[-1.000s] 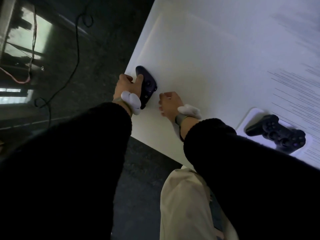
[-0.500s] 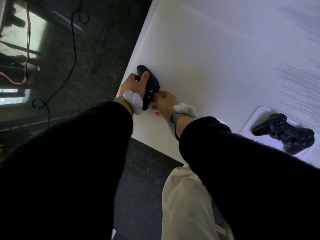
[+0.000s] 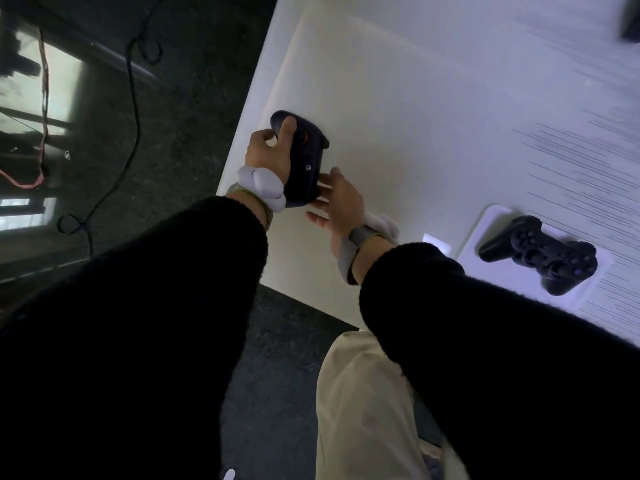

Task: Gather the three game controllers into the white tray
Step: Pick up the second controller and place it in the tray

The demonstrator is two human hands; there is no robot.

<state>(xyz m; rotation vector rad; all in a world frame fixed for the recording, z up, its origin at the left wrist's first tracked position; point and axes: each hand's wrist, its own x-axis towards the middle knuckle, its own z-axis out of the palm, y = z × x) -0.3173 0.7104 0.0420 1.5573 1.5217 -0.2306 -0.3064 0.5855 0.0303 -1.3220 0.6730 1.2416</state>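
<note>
My left hand (image 3: 269, 152) grips a dark game controller (image 3: 304, 161) near the table's left edge, thumb laid across its top. My right hand (image 3: 337, 204) is beside the controller's near end, fingers spread and touching its lower side. A second black game controller (image 3: 540, 254) lies in the white tray (image 3: 491, 220) at the right. A dark object (image 3: 630, 22), cut off by the frame, sits at the top right corner; I cannot tell what it is.
The white table (image 3: 433, 116) has its left edge and near corner right by my hands. Dark floor with a black cable (image 3: 133, 81) lies to the left. Light trousers (image 3: 363, 410) show below the table edge.
My left hand has tilted the controller up so its face shows. My right hand has opened its fingers against the controller's near end. The view shifted slightly.
</note>
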